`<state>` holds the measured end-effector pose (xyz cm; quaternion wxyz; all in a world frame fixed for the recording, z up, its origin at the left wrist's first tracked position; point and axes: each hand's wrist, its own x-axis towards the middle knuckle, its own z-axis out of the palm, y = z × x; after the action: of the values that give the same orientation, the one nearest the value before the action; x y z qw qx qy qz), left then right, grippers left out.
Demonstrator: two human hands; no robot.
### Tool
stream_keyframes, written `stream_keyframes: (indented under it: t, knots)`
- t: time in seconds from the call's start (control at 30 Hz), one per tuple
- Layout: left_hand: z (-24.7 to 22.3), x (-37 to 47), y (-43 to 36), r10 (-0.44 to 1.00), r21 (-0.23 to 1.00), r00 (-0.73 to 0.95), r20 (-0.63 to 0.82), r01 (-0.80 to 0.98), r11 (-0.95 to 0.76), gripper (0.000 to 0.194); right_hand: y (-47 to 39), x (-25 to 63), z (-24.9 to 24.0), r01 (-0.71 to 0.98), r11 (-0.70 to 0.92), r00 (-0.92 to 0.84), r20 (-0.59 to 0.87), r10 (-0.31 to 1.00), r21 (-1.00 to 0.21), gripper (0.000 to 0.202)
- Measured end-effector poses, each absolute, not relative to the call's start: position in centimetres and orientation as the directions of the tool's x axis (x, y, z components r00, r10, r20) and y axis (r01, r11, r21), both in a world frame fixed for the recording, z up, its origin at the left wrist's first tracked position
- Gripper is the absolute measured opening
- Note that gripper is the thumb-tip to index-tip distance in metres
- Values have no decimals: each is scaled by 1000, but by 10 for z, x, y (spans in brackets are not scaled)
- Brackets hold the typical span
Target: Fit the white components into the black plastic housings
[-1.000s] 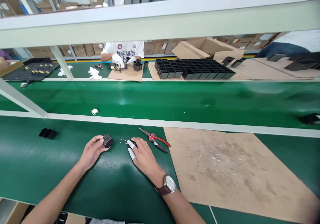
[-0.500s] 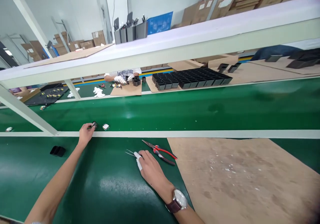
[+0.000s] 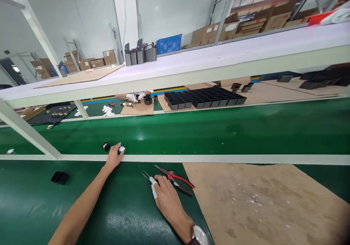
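My left hand [image 3: 114, 157] reaches over the pale rail to the green belt. Its fingers close around a small white part [image 3: 121, 149], which they partly hide. Just left of it on the belt is a small black piece [image 3: 105, 147] with something light inside. My right hand [image 3: 168, 198], with white covers on two fingers, rests low over the green work surface. It grips thin metal tweezers [image 3: 146, 175], whose tips point up and left, apart from each other. Red-handled long-nose pliers [image 3: 175, 179] lie beside my right fingers, on the green surface.
Joined black cups [image 3: 59, 178] lie on the left. A brown board [image 3: 246, 197] covers the right of the work surface. A long shelf [image 3: 175, 78] crosses above the belt. Opposite are rows of black cups [image 3: 205, 98] and a co-worker's white-gloved hands [image 3: 135, 97].
My left hand has left the black piece, which stays on the belt, and moved right onto the white part. My right hand keeps the tweezers. The view has tilted upward.
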<state>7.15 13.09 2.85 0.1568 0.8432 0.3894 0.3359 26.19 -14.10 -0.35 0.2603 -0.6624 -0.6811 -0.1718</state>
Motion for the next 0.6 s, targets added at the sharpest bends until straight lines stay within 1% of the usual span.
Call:
stream_keyframes:
  t: [0.1, 0.2, 0.3, 0.37, 0.43, 0.5, 0.57, 0.6]
  knots:
    - [33, 75, 113, 737, 530, 512, 441, 514, -674, 46, -141, 264, -3, 989, 91, -6, 603, 798, -112, 46]
    - [32, 60, 63, 682, 520, 599, 419, 458, -721, 52, -143, 263, 1, 975, 160, -28, 630, 776, -153, 51]
    - [32, 34, 11, 620, 534, 715, 323, 404, -743, 60, -144, 260, 5, 946, 260, -67, 667, 742, -194, 40]
    - [41, 12, -5, 607, 551, 748, 269, 397, -734, 63, -145, 258, 8, 922, 321, -94, 677, 730, -218, 33]
    - [56, -18, -1, 655, 523, 692, 302, 454, -721, 60, -146, 255, 11, 903, 355, -111, 667, 737, -243, 31]
    - [72, -59, 16, 730, 429, 539, 421, 591, -683, 47, -149, 251, 15, 894, 369, -126, 647, 752, -255, 32]
    - [82, -108, 40, 777, 321, 318, 544, 776, -543, 35, -151, 246, 19, 899, 359, -122, 643, 756, -251, 30]
    - [83, -132, 51, 786, 289, 209, 581, 850, -440, 34, -152, 244, 20, 904, 348, -115, 643, 757, -248, 27]
